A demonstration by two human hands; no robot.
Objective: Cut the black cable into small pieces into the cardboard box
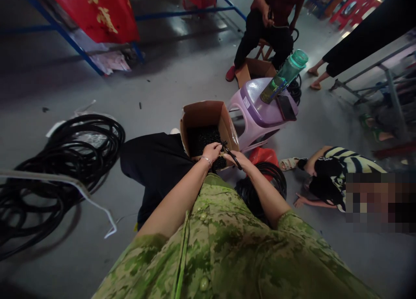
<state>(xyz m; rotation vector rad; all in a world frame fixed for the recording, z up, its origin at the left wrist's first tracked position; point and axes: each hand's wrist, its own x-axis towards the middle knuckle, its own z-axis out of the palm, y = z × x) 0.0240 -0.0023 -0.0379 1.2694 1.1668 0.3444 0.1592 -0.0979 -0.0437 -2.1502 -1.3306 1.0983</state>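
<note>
Over an open cardboard box (204, 112), both hands meet in front of my body. My left hand (212, 151) is closed in a pinch at the box's near side, its fingertips close to a small dark piece too small to name. My right hand (238, 159) is closed around a slim, long black item (233, 157) that slants between the hands; I cannot make out its exact kind. Many small black pieces (203, 136) fill the bottom of the box. A coil of black hose (269, 177) lies under my right forearm, partly hidden by it.
A purple stool (256, 112) beside the box bears a green bottle (284, 76) and a dark phone (286, 107). Large black hose coils (65, 160) lie on the floor at left. A seated person (273, 26) faces me; another person (328, 173) crouches at right.
</note>
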